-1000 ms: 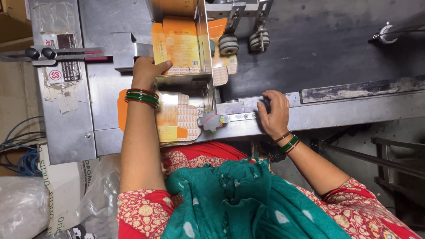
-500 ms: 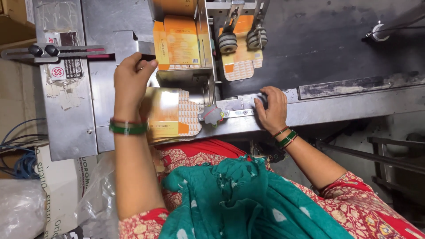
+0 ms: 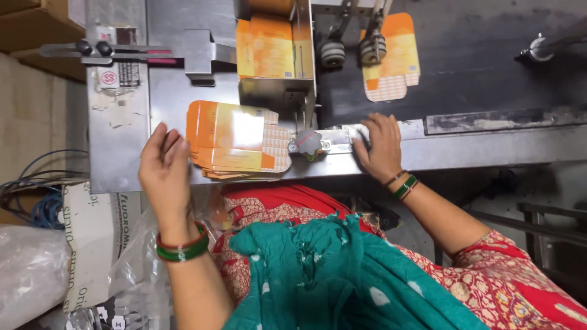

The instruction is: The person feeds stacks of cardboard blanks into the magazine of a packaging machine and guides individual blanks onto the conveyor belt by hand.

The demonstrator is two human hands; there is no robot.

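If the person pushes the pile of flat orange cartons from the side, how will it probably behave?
The pile of flat cartons is already fanned unevenly, so it would likely slide apart rather than move as one block. The glare on the top sheet suggests a glossy, slippery surface. Thin and flat, single cartons probably bend easily and feel light. The left hand is beside it.

Glossy cardboard cartons [image 3: 235, 137]; brushed metal machine bed [image 3: 119, 153].

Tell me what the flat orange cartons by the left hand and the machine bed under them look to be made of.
Stack of flat cartons: printed paperboard, probably glossy-coated, since a bright glare patch sits on the top sheet and the edges look thin and layered. Machine bed: bare metal, likely steel, with a dull grey brushed sheen and scuffs. The left hand hovers at the stack's edge.
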